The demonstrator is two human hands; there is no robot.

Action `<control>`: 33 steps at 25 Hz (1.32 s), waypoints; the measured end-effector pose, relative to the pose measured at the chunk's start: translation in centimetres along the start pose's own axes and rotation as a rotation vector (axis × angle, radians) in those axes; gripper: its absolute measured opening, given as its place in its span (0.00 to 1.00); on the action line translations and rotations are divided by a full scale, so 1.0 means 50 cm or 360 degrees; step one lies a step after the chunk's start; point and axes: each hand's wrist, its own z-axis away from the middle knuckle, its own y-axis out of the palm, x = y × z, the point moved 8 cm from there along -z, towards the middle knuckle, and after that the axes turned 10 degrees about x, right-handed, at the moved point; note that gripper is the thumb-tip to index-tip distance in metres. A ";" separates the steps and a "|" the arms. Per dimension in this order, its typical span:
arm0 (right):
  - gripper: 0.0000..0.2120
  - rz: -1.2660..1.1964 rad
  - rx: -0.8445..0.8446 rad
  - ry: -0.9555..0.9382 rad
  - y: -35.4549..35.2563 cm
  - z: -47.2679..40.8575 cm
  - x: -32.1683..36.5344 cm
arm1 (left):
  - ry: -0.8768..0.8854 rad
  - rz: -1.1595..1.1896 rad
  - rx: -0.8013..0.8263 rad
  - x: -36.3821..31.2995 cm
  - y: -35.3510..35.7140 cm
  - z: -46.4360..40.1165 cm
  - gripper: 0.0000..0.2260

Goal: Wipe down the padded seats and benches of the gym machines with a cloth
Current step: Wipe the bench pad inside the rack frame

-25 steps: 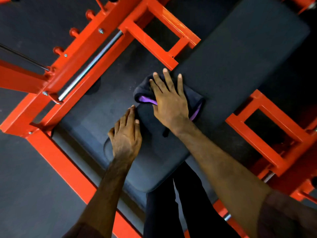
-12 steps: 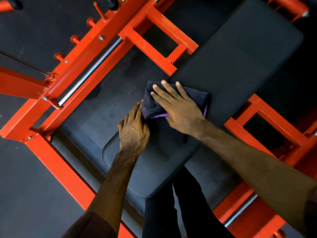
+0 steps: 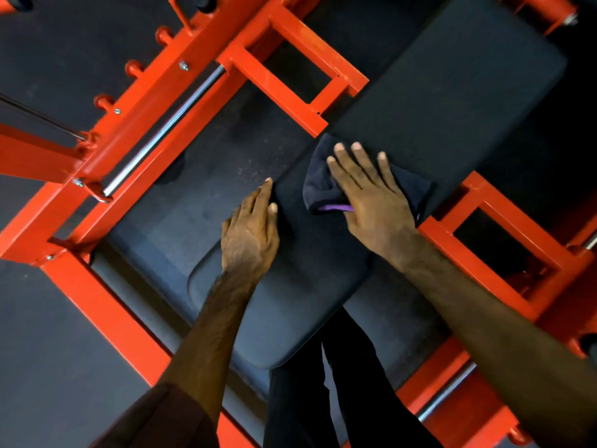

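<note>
The right hand [image 3: 371, 197] presses flat on the dark folded cloth with purple trim [image 3: 318, 182]; the long black padded bench [image 3: 452, 92] stretches ahead of its fingertips. The left hand [image 3: 250, 231], fingers straight, rests alongside.

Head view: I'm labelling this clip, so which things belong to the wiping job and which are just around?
In use: dark folded cloth with purple trim; black padded bench; right hand; left hand.

Just around: orange steel machine frame; chrome guide rod; dark rubber floor.
</note>
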 end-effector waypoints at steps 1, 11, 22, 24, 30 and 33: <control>0.42 -0.0070 -0.0001 0.0183 0.001 0.007 0.003 | -0.0022 -0.0019 -0.0009 -0.002 0.003 0.001 0.25; 0.45 -0.0082 0.0063 0.0275 0.030 0.130 0.018 | -0.0085 -0.0114 0.0000 -0.009 0.004 -0.001 0.28; 0.44 -0.0285 0.0020 0.0370 0.051 0.193 0.013 | -0.0090 -0.0168 -0.0053 -0.041 0.010 -0.021 0.28; 0.42 -0.0175 0.0088 -0.0050 0.065 0.237 0.056 | -0.0058 -0.0140 -0.0028 -0.054 0.008 -0.030 0.28; 0.46 -0.0461 0.0000 0.0554 0.046 0.202 -0.079 | -0.0032 -0.0223 -0.0021 -0.093 0.021 -0.061 0.31; 0.51 -0.0319 0.0096 0.0228 0.066 0.237 -0.017 | -0.0042 -0.0250 -0.0033 -0.099 0.025 -0.063 0.32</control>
